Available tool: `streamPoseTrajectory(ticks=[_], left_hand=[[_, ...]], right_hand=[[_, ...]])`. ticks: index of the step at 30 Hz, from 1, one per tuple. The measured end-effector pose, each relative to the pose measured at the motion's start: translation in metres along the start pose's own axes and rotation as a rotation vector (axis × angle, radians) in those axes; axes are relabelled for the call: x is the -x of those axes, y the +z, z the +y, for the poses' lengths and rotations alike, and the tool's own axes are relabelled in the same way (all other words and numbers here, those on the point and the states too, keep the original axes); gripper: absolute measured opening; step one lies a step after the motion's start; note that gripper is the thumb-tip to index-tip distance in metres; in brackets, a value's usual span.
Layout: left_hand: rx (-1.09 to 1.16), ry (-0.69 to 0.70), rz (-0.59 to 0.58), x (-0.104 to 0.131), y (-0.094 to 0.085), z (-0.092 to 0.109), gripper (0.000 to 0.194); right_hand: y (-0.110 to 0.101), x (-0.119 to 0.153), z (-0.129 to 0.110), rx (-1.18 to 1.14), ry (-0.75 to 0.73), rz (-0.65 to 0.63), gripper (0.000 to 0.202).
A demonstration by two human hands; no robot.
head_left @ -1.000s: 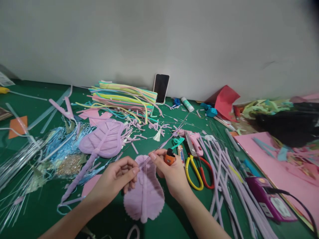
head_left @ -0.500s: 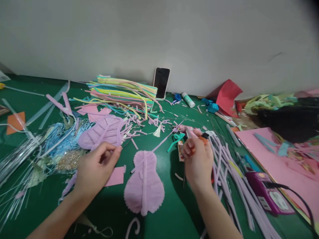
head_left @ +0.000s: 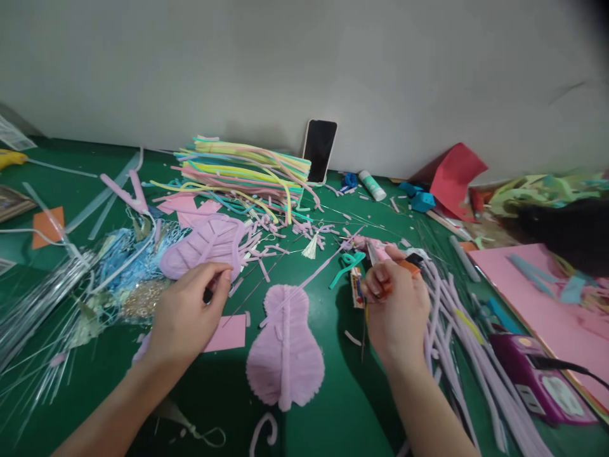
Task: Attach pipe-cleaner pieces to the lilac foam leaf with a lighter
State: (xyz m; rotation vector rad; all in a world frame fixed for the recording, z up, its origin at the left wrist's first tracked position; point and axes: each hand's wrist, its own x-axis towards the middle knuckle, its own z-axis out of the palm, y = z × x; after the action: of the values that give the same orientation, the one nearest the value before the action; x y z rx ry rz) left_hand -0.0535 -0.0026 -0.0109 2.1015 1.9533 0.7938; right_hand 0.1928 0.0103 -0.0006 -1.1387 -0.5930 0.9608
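Grey wall point(head_left: 238, 63) is rising behind a green table point(head_left: 342, 412). Lilac gourd-shaped piece point(head_left: 285, 374) is lying flat on it. Left of the piece, left hand point(head_left: 188, 314) is closing thumb to fingertips — cannot tell whether gripping anything. Right of it, right hand point(head_left: 398, 308) is gripping an orange lighter point(head_left: 410, 268).

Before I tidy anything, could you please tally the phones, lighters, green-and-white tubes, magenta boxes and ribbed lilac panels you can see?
Phones: 1
Orange lighters: 1, in the right hand
Green-and-white tubes: 1
Magenta boxes: 1
Ribbed lilac panels: 2
Total: 6
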Motion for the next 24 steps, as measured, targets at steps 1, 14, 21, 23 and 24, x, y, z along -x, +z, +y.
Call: streamPoseTrajectory(ticks=[1, 14, 21, 23, 24], left_hand=[[0.007, 0.004, 0.006, -0.001, 0.0, -0.001, 0.022], [-0.118, 0.379, -0.107, 0.0, 0.023, -0.012, 0.012], [-0.174, 0.419, -0.061, 0.001, 0.024, -0.007, 0.014], [-0.134, 0.384, -0.052, 0.001, 0.024, -0.008, 0.013], [-0.113, 0.365, -0.051, 0.001, 0.024, -0.008, 0.012]], right_hand=[[0.0, 0.0, 0.001, -0.005, 0.007, 0.007, 0.013], [-0.001, 0.011, 0.03, 0.581, 0.176, -0.312, 0.028], [0.002, 0.017, 0.035, 0.738, 0.222, -0.449, 0.029], [0.002, 0.017, 0.035, 0.78, 0.226, -0.445, 0.032], [0.001, 0.017, 0.035, 0.803, 0.223, -0.435, 0.034]])
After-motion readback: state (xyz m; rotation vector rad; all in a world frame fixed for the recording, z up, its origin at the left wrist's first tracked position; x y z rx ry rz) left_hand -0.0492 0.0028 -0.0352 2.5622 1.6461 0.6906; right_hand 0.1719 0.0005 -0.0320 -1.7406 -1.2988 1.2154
